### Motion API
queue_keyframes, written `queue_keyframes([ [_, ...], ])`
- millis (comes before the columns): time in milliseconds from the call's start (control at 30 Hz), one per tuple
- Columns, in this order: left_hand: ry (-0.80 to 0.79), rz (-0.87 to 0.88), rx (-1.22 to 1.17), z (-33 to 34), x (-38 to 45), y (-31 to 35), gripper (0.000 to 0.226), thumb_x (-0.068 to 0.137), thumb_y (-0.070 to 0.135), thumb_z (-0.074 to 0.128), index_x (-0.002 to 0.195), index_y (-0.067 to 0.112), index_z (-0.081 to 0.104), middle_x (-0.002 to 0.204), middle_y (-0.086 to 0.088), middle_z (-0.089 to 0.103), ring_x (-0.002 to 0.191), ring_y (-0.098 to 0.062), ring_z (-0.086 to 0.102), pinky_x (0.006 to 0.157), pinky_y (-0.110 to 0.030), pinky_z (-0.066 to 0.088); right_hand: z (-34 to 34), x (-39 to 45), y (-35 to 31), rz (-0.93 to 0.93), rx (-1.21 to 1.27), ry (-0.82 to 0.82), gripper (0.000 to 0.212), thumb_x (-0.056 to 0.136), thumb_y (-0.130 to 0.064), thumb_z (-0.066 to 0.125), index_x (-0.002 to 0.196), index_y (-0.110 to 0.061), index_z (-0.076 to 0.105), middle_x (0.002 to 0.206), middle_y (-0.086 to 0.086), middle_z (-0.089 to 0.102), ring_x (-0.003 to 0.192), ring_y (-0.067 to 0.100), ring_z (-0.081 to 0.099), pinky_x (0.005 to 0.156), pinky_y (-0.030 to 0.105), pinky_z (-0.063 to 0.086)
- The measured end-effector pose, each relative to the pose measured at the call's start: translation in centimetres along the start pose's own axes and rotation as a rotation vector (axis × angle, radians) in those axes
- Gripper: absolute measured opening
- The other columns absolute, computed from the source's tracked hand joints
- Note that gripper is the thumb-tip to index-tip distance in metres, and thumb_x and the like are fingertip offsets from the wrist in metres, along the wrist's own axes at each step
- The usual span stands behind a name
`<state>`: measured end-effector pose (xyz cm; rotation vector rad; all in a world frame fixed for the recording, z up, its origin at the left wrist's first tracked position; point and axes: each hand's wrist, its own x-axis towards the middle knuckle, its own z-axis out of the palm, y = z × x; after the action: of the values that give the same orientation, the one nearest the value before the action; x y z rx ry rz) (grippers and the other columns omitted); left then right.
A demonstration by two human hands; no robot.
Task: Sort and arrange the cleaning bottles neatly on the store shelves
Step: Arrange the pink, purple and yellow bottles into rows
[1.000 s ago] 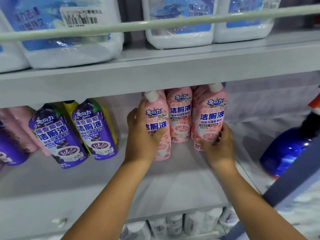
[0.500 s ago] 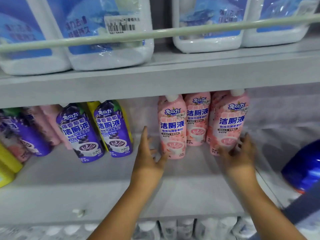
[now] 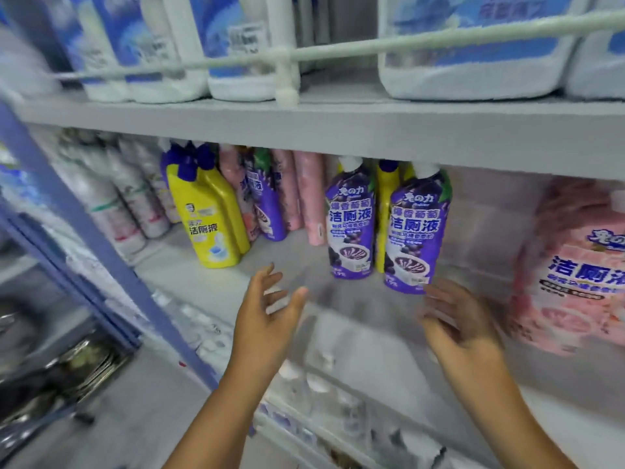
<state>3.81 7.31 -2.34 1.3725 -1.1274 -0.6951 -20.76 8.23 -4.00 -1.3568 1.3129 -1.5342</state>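
Note:
Two purple toilet-cleaner bottles stand on the middle shelf (image 3: 304,265): one (image 3: 351,225) to the left, one (image 3: 414,231) to the right and nearer me. Behind them a yellow bottle (image 3: 385,198) shows. My left hand (image 3: 267,319) hovers open in front of the shelf, left of the purple pair, fingers spread, holding nothing. My right hand (image 3: 456,323) is blurred, open, just below and right of the nearer purple bottle. A pink bottle (image 3: 575,275) stands blurred at the far right. Yellow bottles (image 3: 206,218) and mixed pink and purple ones (image 3: 270,198) stand further left.
Large white jugs with blue labels (image 3: 473,45) fill the upper shelf behind a rail (image 3: 338,52). White spray cans (image 3: 118,198) line the shelf's left end. A blue upright post (image 3: 84,231) runs along the left. Bottle caps show on the lower shelf (image 3: 321,384).
Both hands let go of the pink bottles and moved left along the shelf. The view swung left, so the purple bottles are now central and the pink ones sit at the right edge.

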Motion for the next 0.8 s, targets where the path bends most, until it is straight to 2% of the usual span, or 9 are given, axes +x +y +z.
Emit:
queue_keyframes([
  [67, 0.063, -0.010, 0.034, -2.6, 1.3, -0.6, 0.054, 0.089, 0.029, 0.075, 0.137, 0.033, 0.050, 0.130, 0.010, 0.060, 0.113, -0.014, 0.065, 0.082, -0.014, 0.049, 3.3, 0.5, -0.4, 0.022, 0.039, -0.084, 0.049, 0.088, 0.009, 0.067, 0.112, -0.032, 0.059, 0.121, 0.000, 0.067, 0.108, 0.008, 0.064, 0.087, 0.007, 0.049],
  [133, 0.112, -0.019, 0.045, -4.7, 2.8, -1.3, 0.054, 0.090, 0.029, 0.074, 0.139, 0.030, 0.051, 0.129, 0.010, 0.061, 0.113, -0.013, 0.065, 0.082, -0.017, 0.048, 6.1, 1.0, -0.5, 0.023, 0.056, -0.116, 0.044, 0.088, 0.004, 0.070, 0.114, -0.030, 0.059, 0.123, 0.004, 0.066, 0.109, 0.008, 0.064, 0.086, 0.007, 0.049],
  [233, 0.133, -0.004, 0.038, -7.1, 5.5, -2.5, 0.054, 0.091, 0.028, 0.074, 0.140, 0.029, 0.051, 0.131, 0.009, 0.061, 0.115, -0.013, 0.065, 0.082, -0.016, 0.048, 9.9, 1.7, -0.5, 0.045, 0.047, -0.142, 0.042, 0.088, -0.004, 0.073, 0.116, -0.033, 0.059, 0.125, -0.004, 0.066, 0.110, 0.002, 0.065, 0.087, 0.008, 0.050],
  [333, 0.141, 0.035, 0.035, -9.4, 8.9, -3.9, 0.050, 0.091, 0.026, 0.074, 0.137, 0.029, 0.054, 0.134, 0.009, 0.061, 0.119, -0.012, 0.062, 0.083, -0.012, 0.049, 13.7, 2.5, -0.5, 0.072, 0.039, -0.115, 0.042, 0.088, -0.005, 0.074, 0.114, -0.035, 0.059, 0.122, -0.004, 0.066, 0.113, 0.008, 0.065, 0.091, 0.015, 0.053],
  [467, 0.169, 0.100, 0.027, -12.8, 13.9, -4.8, 0.049, 0.091, 0.025, 0.075, 0.135, 0.023, 0.055, 0.136, 0.007, 0.059, 0.120, -0.003, 0.060, 0.100, -0.031, 0.053, 19.4, 4.2, -1.2, 0.078, 0.025, -0.064, 0.039, 0.087, -0.007, 0.076, 0.112, -0.032, 0.060, 0.118, 0.002, 0.066, 0.103, 0.003, 0.065, 0.079, 0.007, 0.049],
  [533, 0.175, 0.130, 0.016, -14.3, 16.4, -5.1, 0.047, 0.090, 0.030, 0.075, 0.132, 0.024, 0.056, 0.133, 0.006, 0.059, 0.116, 0.004, 0.059, 0.102, -0.031, 0.052, 22.2, 5.3, -1.8, 0.070, 0.023, -0.042, 0.037, 0.087, -0.007, 0.073, 0.110, -0.032, 0.060, 0.118, 0.005, 0.067, 0.101, 0.010, 0.066, 0.078, 0.009, 0.050],
  [600, 0.151, 0.146, 0.023, -15.5, 19.0, -5.6, 0.048, 0.087, 0.037, 0.078, 0.128, 0.029, 0.055, 0.129, 0.006, 0.060, 0.114, 0.001, 0.061, 0.102, -0.033, 0.052, 24.8, 7.0, -2.3, 0.046, -0.018, -0.034, 0.037, 0.089, -0.005, 0.071, 0.107, -0.034, 0.059, 0.117, 0.003, 0.068, 0.097, 0.012, 0.066, 0.075, 0.011, 0.049],
  [700, 0.074, 0.168, 0.079, -16.4, 22.2, -6.2, 0.061, 0.077, 0.052, 0.083, 0.127, 0.037, 0.053, 0.125, 0.007, 0.058, 0.107, -0.005, 0.063, 0.097, -0.035, 0.053, 28.3, 9.9, -3.6, 0.010, -0.086, 0.010, 0.030, 0.091, -0.009, 0.071, 0.110, -0.028, 0.057, 0.106, -0.007, 0.067, 0.090, 0.005, 0.064, 0.070, 0.006, 0.046],
  [800, -0.012, 0.201, 0.096, -17.1, 24.8, -6.4, 0.067, 0.073, 0.046, 0.088, 0.129, 0.041, 0.052, 0.127, 0.003, 0.060, 0.099, -0.001, 0.065, 0.091, -0.034, 0.056, 31.1, 12.7, -4.8, -0.009, -0.147, 0.016, 0.026, 0.091, -0.017, 0.073, 0.106, -0.029, 0.056, 0.097, -0.018, 0.063, 0.080, 0.000, 0.063, 0.068, 0.006, 0.047],
])
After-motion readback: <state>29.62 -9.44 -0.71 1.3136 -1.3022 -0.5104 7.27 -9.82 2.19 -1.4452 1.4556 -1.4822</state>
